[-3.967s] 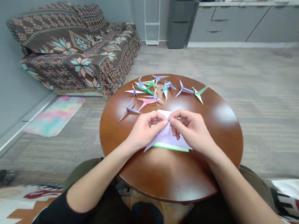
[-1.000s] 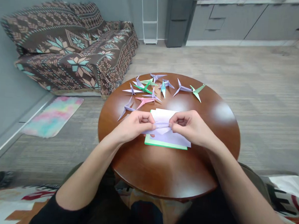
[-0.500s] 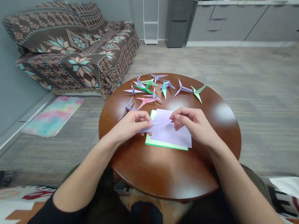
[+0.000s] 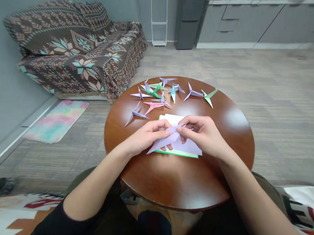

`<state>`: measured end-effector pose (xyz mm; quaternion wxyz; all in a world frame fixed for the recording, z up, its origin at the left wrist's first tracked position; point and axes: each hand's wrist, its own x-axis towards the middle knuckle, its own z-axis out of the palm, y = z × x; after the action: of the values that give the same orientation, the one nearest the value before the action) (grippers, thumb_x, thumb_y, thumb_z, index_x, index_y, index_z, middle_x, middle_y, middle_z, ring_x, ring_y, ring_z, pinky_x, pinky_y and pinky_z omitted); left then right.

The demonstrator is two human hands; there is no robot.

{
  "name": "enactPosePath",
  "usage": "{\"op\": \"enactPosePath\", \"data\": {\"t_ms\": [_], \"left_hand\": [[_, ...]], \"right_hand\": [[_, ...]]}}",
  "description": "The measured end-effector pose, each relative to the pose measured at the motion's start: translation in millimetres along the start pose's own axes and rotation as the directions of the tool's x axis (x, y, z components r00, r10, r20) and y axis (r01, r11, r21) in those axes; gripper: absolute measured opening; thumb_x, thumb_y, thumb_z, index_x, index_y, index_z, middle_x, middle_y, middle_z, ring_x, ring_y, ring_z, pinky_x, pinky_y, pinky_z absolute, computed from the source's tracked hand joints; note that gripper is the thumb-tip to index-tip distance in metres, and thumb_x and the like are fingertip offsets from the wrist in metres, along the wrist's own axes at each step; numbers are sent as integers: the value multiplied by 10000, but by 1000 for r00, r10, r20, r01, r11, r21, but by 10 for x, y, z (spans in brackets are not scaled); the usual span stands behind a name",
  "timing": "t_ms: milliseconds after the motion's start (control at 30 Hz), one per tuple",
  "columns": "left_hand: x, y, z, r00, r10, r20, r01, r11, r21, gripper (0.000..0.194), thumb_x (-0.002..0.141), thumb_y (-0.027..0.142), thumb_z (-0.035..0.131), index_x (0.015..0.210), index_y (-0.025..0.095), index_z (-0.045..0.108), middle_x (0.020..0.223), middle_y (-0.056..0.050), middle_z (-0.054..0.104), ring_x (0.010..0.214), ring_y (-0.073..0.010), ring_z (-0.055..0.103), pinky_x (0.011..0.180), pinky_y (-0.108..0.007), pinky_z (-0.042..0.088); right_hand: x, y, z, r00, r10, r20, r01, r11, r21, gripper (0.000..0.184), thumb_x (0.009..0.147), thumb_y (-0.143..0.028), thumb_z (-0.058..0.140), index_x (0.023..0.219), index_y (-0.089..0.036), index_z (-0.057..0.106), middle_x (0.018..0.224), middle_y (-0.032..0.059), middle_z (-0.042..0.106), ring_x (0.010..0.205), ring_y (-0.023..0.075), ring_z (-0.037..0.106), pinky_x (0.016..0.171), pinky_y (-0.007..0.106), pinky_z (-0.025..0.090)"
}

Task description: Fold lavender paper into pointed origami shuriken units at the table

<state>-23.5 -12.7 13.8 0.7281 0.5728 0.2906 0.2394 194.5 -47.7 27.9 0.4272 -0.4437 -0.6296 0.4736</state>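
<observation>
Over the near middle of the table, my left hand pinches a folded piece of lavender origami paper. My right hand closes finger and thumb on the upper right end of the same piece. One pointed corner of it sticks out to the lower left, below my left hand. Beneath both hands lies a stack of origami sheets, lavender on top with a green edge showing at the bottom. Part of the stack is hidden by my fingers and the folded piece.
Several folded paper cranes in lavender, green and pink, including a pink crane and a light green crane, stand along the far side of the round brown table. A sofa with a patterned cover stands at the back left.
My left hand has moved right with the folded paper, now turned so a point faces lower left. My right hand, empty before, has taken hold of its other end.
</observation>
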Motion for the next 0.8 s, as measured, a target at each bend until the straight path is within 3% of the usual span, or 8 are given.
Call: {"op": "enactPosePath", "data": {"t_ms": [200,600,800], "left_hand": [[33,-50,96,1000,-14,25,17,993,-115,307,921,444,755,905,168,621,805,-48,755,689,-152,730,593,-219,600],[65,-44,144,1000,9,19,-5,986,-164,289,911,391,765,827,149,632,694,-27,705,584,-105,645,548,-183,580],[55,-47,172,997,37,-62,-44,993,-109,318,917,433,751,830,156,622,688,-11,683,568,-100,617,535,-191,567]], "right_hand": [[-26,-20,35,999,13,36,-14,1000,17,276,866,-389,803,754,-169,680,599,-6,672,548,139,644,565,260,509],[-21,-17,78,1000,8,20,-9,999,44,175,866,-168,658,691,-172,657,563,-27,657,498,110,613,539,230,494],[-6,24,61,1000,21,-20,-19,995,103,391,1002,-365,551,666,-179,623,567,7,646,504,138,622,539,272,523]]}}
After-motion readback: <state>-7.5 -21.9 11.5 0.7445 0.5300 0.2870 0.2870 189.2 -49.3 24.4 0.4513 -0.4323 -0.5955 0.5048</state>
